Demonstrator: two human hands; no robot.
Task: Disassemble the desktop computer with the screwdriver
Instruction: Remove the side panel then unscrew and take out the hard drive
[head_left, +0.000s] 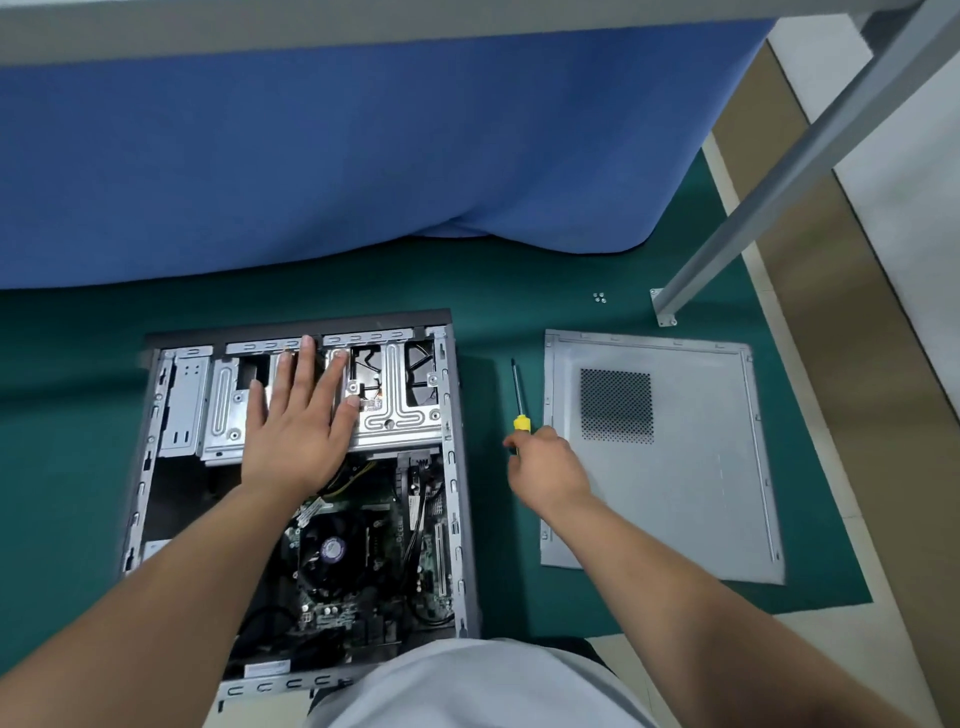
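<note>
desktop computer (306, 483) open: motherboard (358, 561), cpu fan (331, 548), drive cage (384, 395) inside.

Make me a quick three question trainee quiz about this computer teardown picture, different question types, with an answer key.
1. True or false: the side panel is still on the computer case.
2. Which hand is at the screwdriver's yellow handle? A) left B) right
3. Fill in: the left hand lies flat on the metal drive ____.

Key:
1. False; it lies on the green mat, right of the case.
2. B, the right hand.
3. Cage.
</note>
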